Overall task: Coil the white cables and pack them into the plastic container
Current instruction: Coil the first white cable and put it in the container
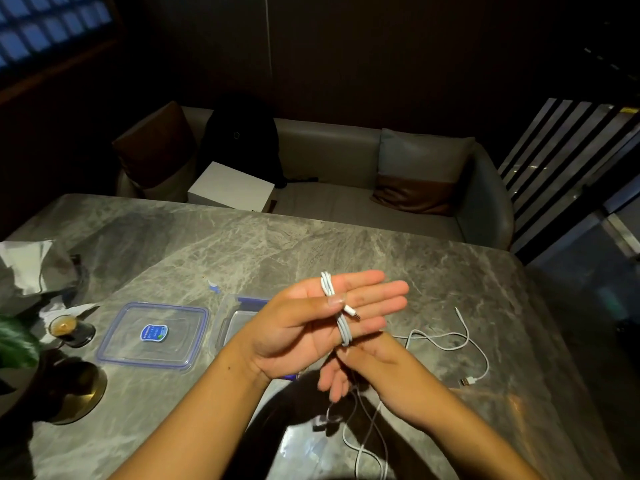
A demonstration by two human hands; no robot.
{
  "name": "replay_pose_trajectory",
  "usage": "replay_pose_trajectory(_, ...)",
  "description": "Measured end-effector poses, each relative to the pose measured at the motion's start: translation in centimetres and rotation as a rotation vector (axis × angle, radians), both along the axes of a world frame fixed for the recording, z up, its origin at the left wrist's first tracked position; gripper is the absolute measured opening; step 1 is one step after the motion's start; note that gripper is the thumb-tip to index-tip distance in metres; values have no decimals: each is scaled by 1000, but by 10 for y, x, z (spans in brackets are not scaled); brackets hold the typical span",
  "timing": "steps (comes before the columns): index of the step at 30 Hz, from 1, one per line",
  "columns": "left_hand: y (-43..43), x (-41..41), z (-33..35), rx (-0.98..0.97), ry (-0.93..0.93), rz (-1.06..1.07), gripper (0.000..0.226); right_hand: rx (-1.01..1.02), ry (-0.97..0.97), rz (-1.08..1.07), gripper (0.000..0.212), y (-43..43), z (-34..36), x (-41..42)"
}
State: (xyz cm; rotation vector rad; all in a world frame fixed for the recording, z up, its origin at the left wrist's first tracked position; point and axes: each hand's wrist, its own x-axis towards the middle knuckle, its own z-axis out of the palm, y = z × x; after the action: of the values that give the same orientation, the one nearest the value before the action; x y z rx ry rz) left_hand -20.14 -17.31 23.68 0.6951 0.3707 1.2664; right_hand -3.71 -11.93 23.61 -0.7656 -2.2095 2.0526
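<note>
White cable (341,320), partly wound round the straight fingers of the left hand (311,317) in front of the plastic container (235,317), grip pinching it under the thumb; right hand (374,368) beside the hanging tail, grip unclear. Judged step: coiling; next, wind in the slack

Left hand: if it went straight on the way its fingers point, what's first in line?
Nothing, as far as visible. The left hand, holding the coiled cable, points right and slightly away above the table; the loose cable lies just nearer than that line. Depth is unclear.
</note>
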Motion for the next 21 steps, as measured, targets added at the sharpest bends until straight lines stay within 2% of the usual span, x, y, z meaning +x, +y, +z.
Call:
replay_pose_trajectory(2, 1, -6, -3, -15, 28, 32, 51, -2, -15, 4, 28, -6, 0, 3)
replay_pose_trajectory(7, -3, -14, -8, -34, 148, 19, 54, -11, -65, 24, 16, -6, 16, 15)
replay_pose_trajectory(10, -3, -15, -11, -53, 157, -12, 54, -28, -39, 20, 13, 1, 26, 24)
replay_pose_trajectory(13, -3, -17, -17, -99, 249, -24, 54, -61, 15, 42, 13, 11, 41, 33)
replay_pose_trajectory(18, -5, -18, -25, -156, 296, -112, 55, -69, 121, -37, 37, 32, 52, 46)
replay_pose_trajectory(21, -6, -18, -30, -173, 317, -152, 56, -109, 192, -121, 44, 43, 55, 53)
